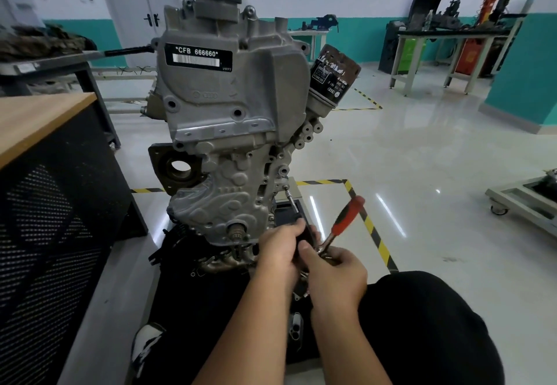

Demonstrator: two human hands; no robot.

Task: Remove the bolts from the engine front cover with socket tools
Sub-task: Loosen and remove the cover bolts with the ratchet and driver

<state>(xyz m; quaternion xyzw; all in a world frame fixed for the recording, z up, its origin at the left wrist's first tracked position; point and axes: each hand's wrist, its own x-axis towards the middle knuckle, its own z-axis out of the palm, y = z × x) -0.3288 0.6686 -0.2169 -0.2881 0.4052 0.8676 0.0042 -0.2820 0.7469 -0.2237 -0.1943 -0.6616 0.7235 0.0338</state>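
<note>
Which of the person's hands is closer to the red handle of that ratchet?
Right. The right hand grips the ratchet near its head, just below the red handle. The left hand sits further to the left, wrapped around the extension bar that points at the engine.

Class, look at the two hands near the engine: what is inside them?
The left hand wraps the extension bar; the right hand grips the ratchet near its head. The join between them is covered.
</note>
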